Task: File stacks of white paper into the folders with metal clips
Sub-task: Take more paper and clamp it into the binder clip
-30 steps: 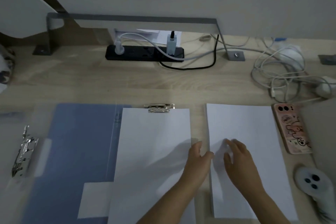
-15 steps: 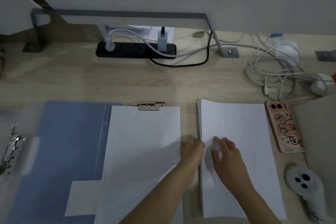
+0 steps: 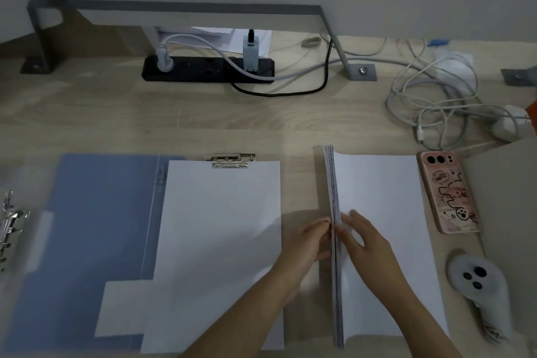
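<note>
A loose stack of white paper [image 3: 383, 212] lies right of centre, its left edge raised so the sheet edges show. My left hand [image 3: 308, 244] has its fingers at that raised edge from the left. My right hand [image 3: 363, 241] pinches the same edge, thumb at the side and fingers on top. An open blue folder [image 3: 96, 229] lies to the left. White paper [image 3: 220, 241] sits on its right half under a metal clip [image 3: 231, 160].
A pink-cased phone [image 3: 449, 192] and a white controller [image 3: 479, 285] lie right of the stack. A second folder's metal ring clip [image 3: 8, 221] is at the far left. A black power strip [image 3: 207, 69] and coiled white cables [image 3: 436, 102] lie at the back.
The stack's left edge has risen off the desk between both hands. My left hand moved from the filed sheets to that edge. The view shifted slightly.
</note>
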